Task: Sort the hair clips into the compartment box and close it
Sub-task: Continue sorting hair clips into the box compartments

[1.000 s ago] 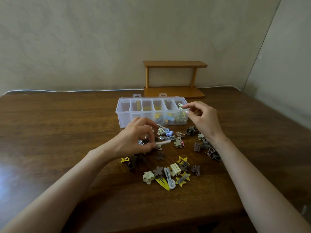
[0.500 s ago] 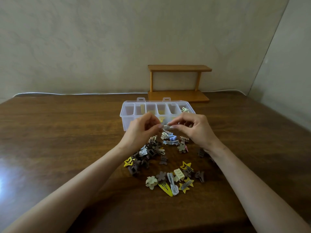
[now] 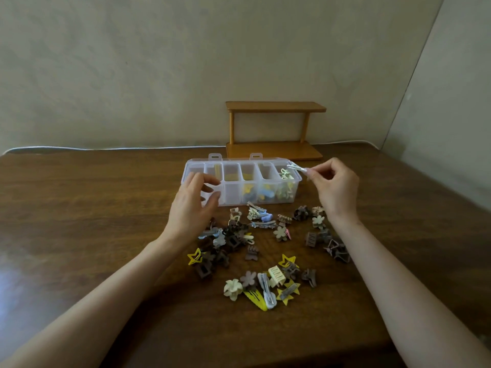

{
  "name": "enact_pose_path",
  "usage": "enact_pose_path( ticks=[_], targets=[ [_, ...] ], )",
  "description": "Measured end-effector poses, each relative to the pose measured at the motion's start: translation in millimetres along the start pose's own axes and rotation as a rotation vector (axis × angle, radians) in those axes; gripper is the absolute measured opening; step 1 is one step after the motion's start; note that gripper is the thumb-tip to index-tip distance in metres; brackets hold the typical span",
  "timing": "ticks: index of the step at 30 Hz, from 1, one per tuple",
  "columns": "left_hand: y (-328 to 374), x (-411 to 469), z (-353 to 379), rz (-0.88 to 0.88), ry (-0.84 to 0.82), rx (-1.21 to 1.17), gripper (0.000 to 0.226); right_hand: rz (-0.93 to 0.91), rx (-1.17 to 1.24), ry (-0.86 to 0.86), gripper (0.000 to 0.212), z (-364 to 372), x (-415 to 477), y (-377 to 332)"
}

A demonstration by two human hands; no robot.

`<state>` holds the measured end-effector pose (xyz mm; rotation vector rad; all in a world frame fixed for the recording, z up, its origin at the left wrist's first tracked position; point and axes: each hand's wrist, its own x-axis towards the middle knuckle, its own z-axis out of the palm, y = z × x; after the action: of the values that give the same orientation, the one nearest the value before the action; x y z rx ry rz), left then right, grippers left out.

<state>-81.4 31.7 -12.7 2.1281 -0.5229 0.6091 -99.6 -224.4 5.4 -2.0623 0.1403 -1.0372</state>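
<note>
A clear plastic compartment box (image 3: 233,187) stands open on the wooden table, with yellow, blue and pale green clips in its right compartments. My right hand (image 3: 334,187) pinches a pale green hair clip (image 3: 294,167) over the box's rightmost compartment. My left hand (image 3: 192,205) hovers with fingers apart in front of the box's left end, holding nothing. A scattered pile of hair clips (image 3: 263,251) in brown, yellow, cream and grey lies on the table between my forearms.
A small wooden two-tier shelf (image 3: 275,130) stands against the wall behind the box. A white cable (image 3: 106,148) runs along the table's back edge. The wooden table (image 3: 79,208) stretches to both sides.
My hands, together over the pile half a second ago, have parted. The right hand carried a pale green clip up to the box's right end; the left hand moved left and opened.
</note>
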Motion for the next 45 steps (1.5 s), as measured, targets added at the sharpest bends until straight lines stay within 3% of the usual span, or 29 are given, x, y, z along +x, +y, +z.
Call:
enact_pose_path(
  ticks=[5,8,14,18,20,24,28,33,38,45],
  targets=[
    [-5.7,-0.7,0.1,0.005,-0.009,0.051,0.019,-0.056,-0.181,0.019,0.013,14.5,11.2,-5.3],
    [-3.9,-1.6,1.2,0.006,-0.026,0.067,0.021,-0.108,-0.340,-0.154,0.020,25.7,18.4,-1.5],
    [-3.6,-2.0,2.7,0.005,-0.082,0.099,0.024,-0.025,-0.519,-0.401,0.054,29.6,25.1,9.7],
    [-3.9,-1.9,2.8,0.007,-0.091,0.108,0.026,-0.037,-0.476,-0.379,0.056,31.1,25.1,7.8],
    [-3.8,-2.1,2.6,0.005,-0.094,0.113,0.026,-0.047,-0.449,-0.347,0.055,29.8,23.1,7.5],
    [-2.7,-2.3,2.7,0.006,-0.087,0.116,0.026,-0.037,-0.510,-0.465,0.051,30.2,21.4,9.4],
    [-0.5,-1.2,0.7,-0.003,-0.016,0.162,0.028,-0.061,-0.368,-0.253,0.039,26.3,16.8,5.5],
    [0.0,-0.3,-4.3,-0.102,0.092,0.276,0.039,-0.040,-0.360,-0.280,0.024,21.2,13.2,14.7],
    [-0.6,-0.9,-5.4,-0.296,-0.019,0.141,0.047,-0.051,-0.301,-0.324,0.021,18.4,10.5,10.5],
    [1.2,-2.7,-6.5,-0.295,-0.050,0.065,0.043,-0.042,-0.312,-0.347,0.018,13.4,9.4,8.0]
  ],
)
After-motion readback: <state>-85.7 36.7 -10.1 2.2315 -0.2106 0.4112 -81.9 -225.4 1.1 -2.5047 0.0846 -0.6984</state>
